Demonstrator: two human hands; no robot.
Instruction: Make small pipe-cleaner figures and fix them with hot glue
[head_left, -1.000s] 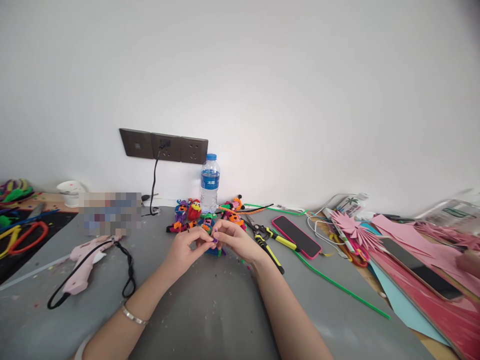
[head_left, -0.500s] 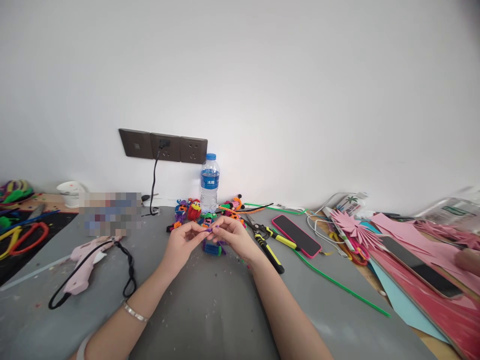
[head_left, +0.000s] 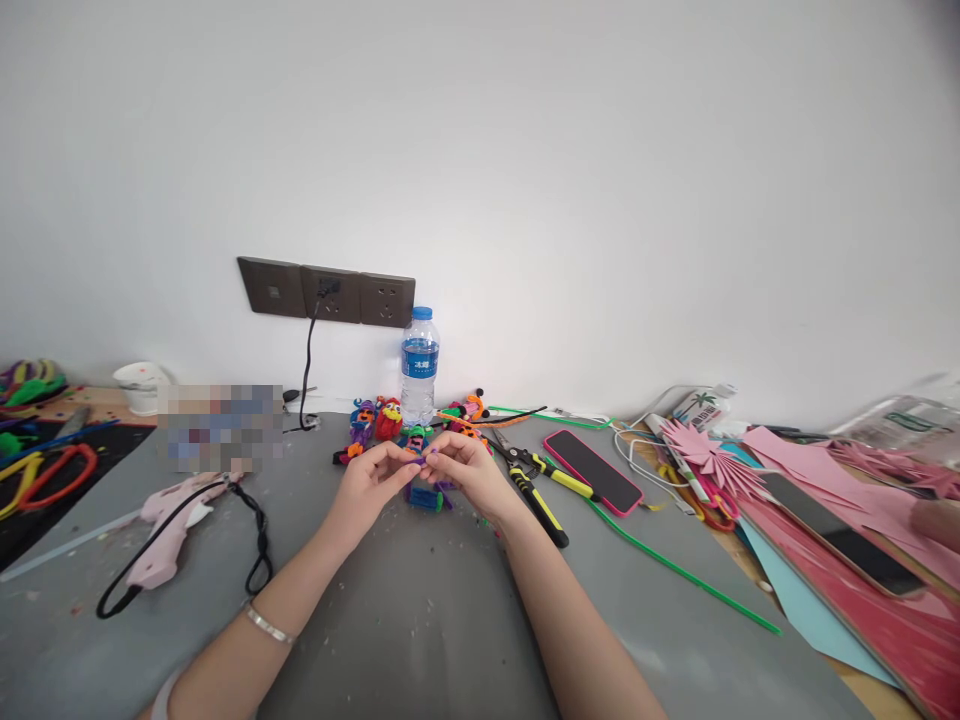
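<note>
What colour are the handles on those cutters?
Yellow and black; the head view shows the handles best.

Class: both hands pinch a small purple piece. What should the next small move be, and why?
Perhaps the right hand should gently twist the purple piece while the left hand steadies it: both pinch it, and the yellow-handled tool lies unheld.

A pale wall point(head_left: 570, 200), softly lit, backs the far edge of the desk point(head_left: 862, 690). It holds dark sockets point(head_left: 349, 299).
</note>
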